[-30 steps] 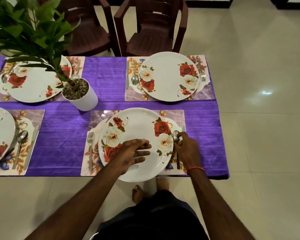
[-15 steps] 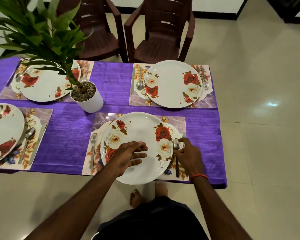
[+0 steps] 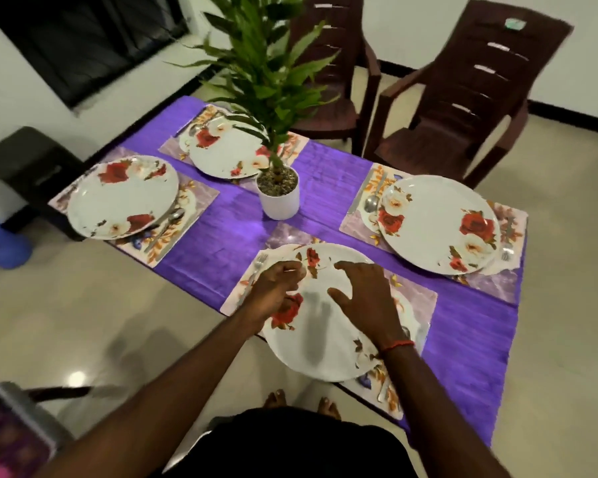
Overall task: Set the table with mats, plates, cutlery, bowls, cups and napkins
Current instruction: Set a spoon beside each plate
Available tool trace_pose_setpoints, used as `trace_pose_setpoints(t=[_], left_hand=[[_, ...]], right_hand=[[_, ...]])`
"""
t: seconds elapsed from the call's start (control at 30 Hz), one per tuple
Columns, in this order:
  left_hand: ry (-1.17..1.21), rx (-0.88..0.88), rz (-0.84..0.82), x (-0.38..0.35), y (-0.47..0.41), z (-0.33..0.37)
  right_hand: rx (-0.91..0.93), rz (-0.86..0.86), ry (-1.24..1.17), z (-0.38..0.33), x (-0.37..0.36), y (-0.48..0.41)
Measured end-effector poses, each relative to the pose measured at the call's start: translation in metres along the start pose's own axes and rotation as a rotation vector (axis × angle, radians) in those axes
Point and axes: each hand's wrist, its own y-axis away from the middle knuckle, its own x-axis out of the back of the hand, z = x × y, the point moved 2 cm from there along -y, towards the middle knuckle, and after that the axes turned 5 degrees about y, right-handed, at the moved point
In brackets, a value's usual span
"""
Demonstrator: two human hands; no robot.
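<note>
**Near place setting on the purple-clothed bench (image 3: 221,250).** Both forearms reach forward over the near plate (image 3: 318,343), a white plate with red and cream roses. It lies on a floral mat (image 3: 420,301) at the bench's near edge.

- **Hands:** The left hand (image 3: 277,288) is over the plate's left rim, just beside the fork (image 3: 260,263). Its fingers are curled inward, and motion blur hides whether they pinch anything. The right hand (image 3: 363,298) is over the plate's middle and right part, palm down, with fingers and thumb spread and nothing in them. A red thread (image 3: 397,345) circles its wrist.
- **Near mat:** A piece of cutlery (image 3: 383,391) lies on the mat by the plate's near-right rim, partly hidden, and its kind is unclear.
- **Other settings:** Three matching plates sit on mats of their own: the right plate (image 3: 435,222), the left plate (image 3: 121,198) and the far plate (image 3: 228,157). A spoon (image 3: 372,203) lies against the right plate's left rim.
- **Centre of the bench:** A white pot (image 3: 279,205) stands among the four settings. It holds gravel and a leafy green plant (image 3: 263,70), whose leaves screen part of the far plate.
- **Beyond the bench:** Two brown chairs (image 3: 463,108) stand on the tiled floor.
</note>
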Motion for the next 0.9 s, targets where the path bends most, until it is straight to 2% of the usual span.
trace_pose_setpoints(t=[0.07, 0.17, 0.3, 0.47, 0.7, 0.9], left_hand=[[-0.106, -0.102, 0.076, 0.012, 0.007, -0.001], [-0.224, -0.209, 0.188, 0.034, 0.02, -0.003], [-0.429, -0.302, 0.321, 0.075, 0.036, -0.018], [-0.707, -0.405, 0.491, 0.119, 0.053, -0.03], [-0.902, -0.323, 0.69, 0.19, 0.079, -0.037], [-0.877, -0.186, 0.818, 0.267, 0.118, -0.061]], right_hand=[[0.109, 0.032, 0.133, -0.026, -0.006, -0.01], [0.237, 0.04, 0.208, -0.056, -0.016, -0.019], [0.349, -0.062, 0.197, -0.087, -0.027, -0.028], [0.48, -0.106, 0.201, -0.133, -0.039, -0.04], [0.625, -0.146, 0.273, -0.213, -0.068, -0.051], [0.759, -0.217, 0.253, -0.305, -0.108, -0.049]])
